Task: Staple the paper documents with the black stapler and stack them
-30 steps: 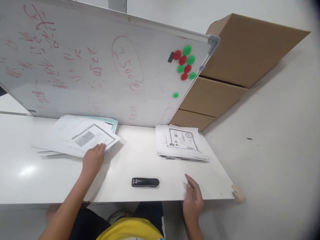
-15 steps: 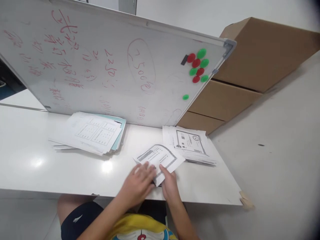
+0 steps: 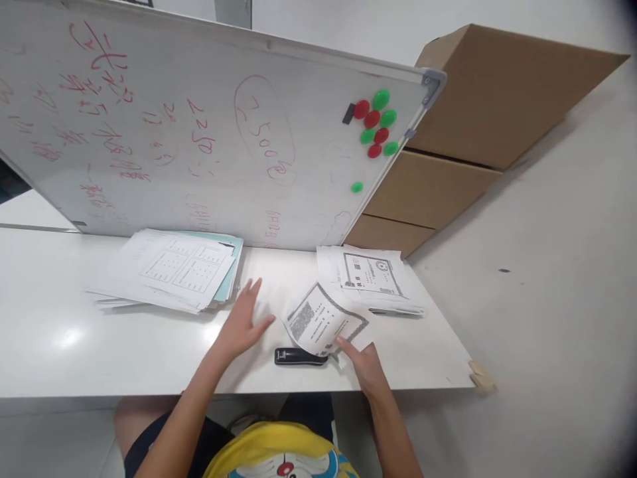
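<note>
- Left hand (image 3: 243, 326), now clear of the printed sheet (image 3: 328, 318) it touched half a second ago; fingers spread, holding nothing, near the left paper stack (image 3: 174, 269);
- Right hand (image 3: 367, 366), gripping the curled sheet between thumb and fingers; the sheet lies just before the right paper stack (image 3: 372, 272);
- Black stapler (image 3: 298, 357), now largely uncovered; the sheet overhangs its right end;
- White table (image 3: 149, 352); whiteboard (image 3: 318, 73) with red and green magnets (image 3: 381, 99) along its far side; cardboard boxes (image 3: 488, 99) beyond, to my right.
</note>
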Motion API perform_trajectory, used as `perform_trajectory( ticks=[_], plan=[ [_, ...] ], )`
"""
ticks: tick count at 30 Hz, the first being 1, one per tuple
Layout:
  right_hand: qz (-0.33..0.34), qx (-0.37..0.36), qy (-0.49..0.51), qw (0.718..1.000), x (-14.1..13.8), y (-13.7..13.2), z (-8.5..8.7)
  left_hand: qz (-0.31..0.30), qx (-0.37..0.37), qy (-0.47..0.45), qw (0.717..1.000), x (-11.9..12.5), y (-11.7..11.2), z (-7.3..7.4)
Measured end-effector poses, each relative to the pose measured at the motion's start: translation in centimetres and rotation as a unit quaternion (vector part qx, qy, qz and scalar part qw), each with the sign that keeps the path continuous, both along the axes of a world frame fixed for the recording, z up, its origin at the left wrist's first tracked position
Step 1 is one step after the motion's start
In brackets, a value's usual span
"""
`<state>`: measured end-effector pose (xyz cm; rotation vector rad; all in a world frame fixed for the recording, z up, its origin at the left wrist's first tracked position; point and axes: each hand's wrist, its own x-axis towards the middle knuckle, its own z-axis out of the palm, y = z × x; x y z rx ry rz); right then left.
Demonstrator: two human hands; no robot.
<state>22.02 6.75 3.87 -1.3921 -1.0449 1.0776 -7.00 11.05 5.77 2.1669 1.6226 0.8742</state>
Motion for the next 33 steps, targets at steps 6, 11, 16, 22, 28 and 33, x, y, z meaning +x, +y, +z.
perform_trajectory(
  ticks=[6,11,16,22,28,33],
  plan=[
    [0.000,0.029,-0.055,0.998,0.5,3.4,0.2,-0.106,-0.126,-0.355,0.920,3.8,4.0,-0.9],
    [-0.021,0.050,-0.067,0.996,0.2,4.7,-2.6,-0.002,-0.131,-0.460,0.878,2.7,3.0,-3.2],
    [-0.029,0.035,-0.028,0.999,-0.1,4.1,-4.1,0.080,-0.080,-0.443,0.889,2.2,1.2,-3.7],
    [-0.053,0.059,0.018,0.997,-0.6,4.0,-4.6,0.101,-0.056,-0.429,0.896,2.5,0.9,-3.5],
    [-0.098,0.064,0.022,0.993,-0.8,4.2,-5.6,0.127,-0.042,-0.405,0.904,3.0,0.4,-3.5],
    [-0.132,0.070,0.030,0.988,-0.7,4.4,-5.4,0.221,0.008,-0.377,0.899,-0.4,1.6,-1.2]
  ],
)
